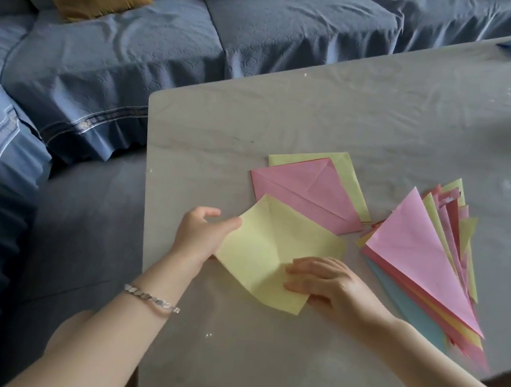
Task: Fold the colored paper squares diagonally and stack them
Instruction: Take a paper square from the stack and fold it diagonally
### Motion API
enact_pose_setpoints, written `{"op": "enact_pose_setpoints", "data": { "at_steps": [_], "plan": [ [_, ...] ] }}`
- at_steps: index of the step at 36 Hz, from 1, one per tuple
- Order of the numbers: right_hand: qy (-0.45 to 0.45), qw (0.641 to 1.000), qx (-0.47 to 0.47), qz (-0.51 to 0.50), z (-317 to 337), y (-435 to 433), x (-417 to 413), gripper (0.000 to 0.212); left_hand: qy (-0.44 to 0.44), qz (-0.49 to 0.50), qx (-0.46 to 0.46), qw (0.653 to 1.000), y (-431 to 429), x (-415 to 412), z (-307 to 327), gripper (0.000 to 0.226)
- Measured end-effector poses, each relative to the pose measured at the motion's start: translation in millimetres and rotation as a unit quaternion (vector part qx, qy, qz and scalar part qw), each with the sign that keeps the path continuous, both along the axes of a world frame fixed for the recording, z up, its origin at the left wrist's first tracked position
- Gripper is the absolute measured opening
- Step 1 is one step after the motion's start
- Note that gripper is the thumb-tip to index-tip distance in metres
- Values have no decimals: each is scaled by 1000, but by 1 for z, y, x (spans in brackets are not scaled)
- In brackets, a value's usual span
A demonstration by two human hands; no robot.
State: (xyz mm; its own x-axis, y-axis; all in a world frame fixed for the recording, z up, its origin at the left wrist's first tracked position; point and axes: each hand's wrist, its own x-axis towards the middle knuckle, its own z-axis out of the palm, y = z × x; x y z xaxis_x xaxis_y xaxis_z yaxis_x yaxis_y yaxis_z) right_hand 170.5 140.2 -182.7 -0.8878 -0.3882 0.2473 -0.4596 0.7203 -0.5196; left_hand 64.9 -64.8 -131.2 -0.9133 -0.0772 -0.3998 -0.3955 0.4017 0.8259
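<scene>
Surface: pale desk (292, 100) beside a blue sofa (135, 57).
Yellow sheet (275, 254): on the desk near the front edge, its left side lifted.
Left hand (200, 234): grip pinching the sheet's left edge.
Right hand (330, 284): flat, fingers pressing its lower right corner.
Unfolded squares (309, 194): just behind it.
Folded triangles (426, 267): fanned stack, right.

Pale marbled table (323, 111) (glossy) with unfolded paper squares (310, 189) beside fanned folded triangles (427, 258).
</scene>
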Motion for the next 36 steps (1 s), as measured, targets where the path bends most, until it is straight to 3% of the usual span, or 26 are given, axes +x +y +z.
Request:
{"op": "enact_pose_setpoints", "data": {
  "at_steps": [5, 8, 13, 16, 20, 27, 31, 36],
  "plan": [
    [-51, 998, -14, 21, 0, 2, 7, 21, -65, -79, -15, 995, -8, -3, -4, 35],
    [-74, 997, -26, 21, 6, -1, 11, 22, -25, -103, -50, 993, -5, 1, -11, 10],
    [-94, 984, -133, -73, 19, -3, 11, 33, 75, -114, -106, 985, 0, 10, -12, 11],
    [-114, 958, -215, -154, 34, -5, 4, 21, 125, -130, -88, 980, -2, 20, -7, 19],
    [-130, 939, -238, -210, 56, -4, -5, 5, 164, -167, -45, 971, -8, 34, 5, 34],
    [-175, 902, -316, -236, 68, -9, -7, 12, 187, -184, -5, 965, -11, 47, 25, 31],
    [-172, 889, -335, -260, 74, -15, -1, 15, 207, -171, 43, 962, -3, 56, 41, 8],
    [-165, 876, -364, -270, 84, -25, 6, 17, 267, -182, 44, 945, 8, 65, 54, 19]
  ]
}}
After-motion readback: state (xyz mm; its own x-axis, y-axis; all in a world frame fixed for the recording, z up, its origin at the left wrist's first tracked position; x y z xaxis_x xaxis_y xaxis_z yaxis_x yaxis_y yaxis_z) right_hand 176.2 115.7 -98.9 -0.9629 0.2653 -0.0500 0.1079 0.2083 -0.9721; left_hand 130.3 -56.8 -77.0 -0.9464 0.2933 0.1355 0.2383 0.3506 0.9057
